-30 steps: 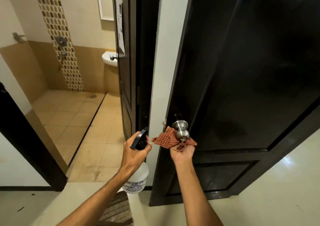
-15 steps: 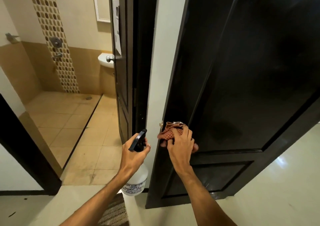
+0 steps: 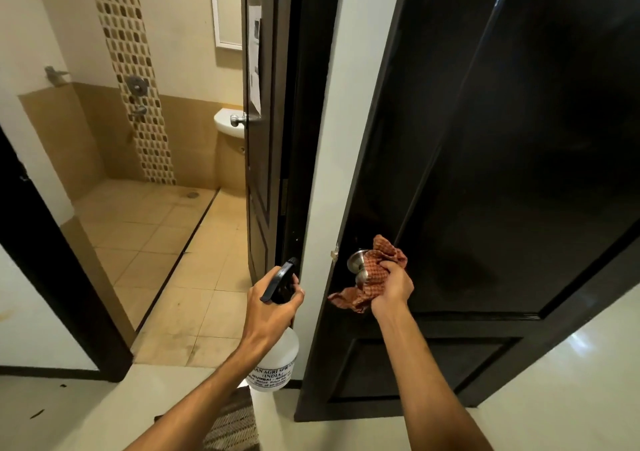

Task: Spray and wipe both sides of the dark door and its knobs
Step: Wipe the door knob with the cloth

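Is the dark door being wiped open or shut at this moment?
Open. The dark door stands angled out from the white wall, its latch edge free beside the knob.

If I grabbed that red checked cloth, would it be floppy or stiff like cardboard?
Probably floppy: the red checked cloth bunches into folds where the right hand grips it, and a loose corner droops below. It is likely light, since that one hand alone holds it against the knob. It seems to wrap partly round the knob, so it should bend easily.
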Demonstrator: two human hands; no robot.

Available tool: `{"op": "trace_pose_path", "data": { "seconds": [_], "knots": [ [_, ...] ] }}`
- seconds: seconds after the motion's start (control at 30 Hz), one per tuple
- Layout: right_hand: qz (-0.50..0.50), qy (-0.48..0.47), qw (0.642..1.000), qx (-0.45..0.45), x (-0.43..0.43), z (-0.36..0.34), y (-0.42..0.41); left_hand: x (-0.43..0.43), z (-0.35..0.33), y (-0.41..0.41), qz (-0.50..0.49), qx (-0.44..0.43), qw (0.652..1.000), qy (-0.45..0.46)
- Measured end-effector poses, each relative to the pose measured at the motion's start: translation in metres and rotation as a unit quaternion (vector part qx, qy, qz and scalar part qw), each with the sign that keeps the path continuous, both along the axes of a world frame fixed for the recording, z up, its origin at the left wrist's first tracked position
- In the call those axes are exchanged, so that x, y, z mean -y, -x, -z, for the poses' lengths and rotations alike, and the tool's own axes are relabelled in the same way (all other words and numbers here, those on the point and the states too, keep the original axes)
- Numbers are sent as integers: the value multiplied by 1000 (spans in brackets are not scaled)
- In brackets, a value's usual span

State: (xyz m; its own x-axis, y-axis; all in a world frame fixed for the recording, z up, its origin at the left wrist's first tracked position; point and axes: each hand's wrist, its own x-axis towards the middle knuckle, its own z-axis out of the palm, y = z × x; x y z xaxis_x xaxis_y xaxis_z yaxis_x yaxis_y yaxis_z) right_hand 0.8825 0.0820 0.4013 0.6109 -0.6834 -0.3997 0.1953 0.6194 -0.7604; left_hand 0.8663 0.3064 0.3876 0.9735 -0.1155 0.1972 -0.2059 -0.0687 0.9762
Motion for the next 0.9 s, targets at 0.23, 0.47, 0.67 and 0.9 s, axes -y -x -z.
{"op": "trace_pose_path", "data": {
  "seconds": [0.23,0.47,0.67,0.9],
  "knots": [
    [-65,781,606,-138,-24,4,2,5,-4,4,-2,11,1000,-1],
    [-34,38,998,-42,-3,11,6,4,-2,8,5,14,1000,-8],
    [-113,-222,965,80,-12,15,21,5,-2,5,4,23,999,-25],
    [-106,-283,946,117,-16,18,36,3,3,11,9,16,1000,-22]
  ]
}}
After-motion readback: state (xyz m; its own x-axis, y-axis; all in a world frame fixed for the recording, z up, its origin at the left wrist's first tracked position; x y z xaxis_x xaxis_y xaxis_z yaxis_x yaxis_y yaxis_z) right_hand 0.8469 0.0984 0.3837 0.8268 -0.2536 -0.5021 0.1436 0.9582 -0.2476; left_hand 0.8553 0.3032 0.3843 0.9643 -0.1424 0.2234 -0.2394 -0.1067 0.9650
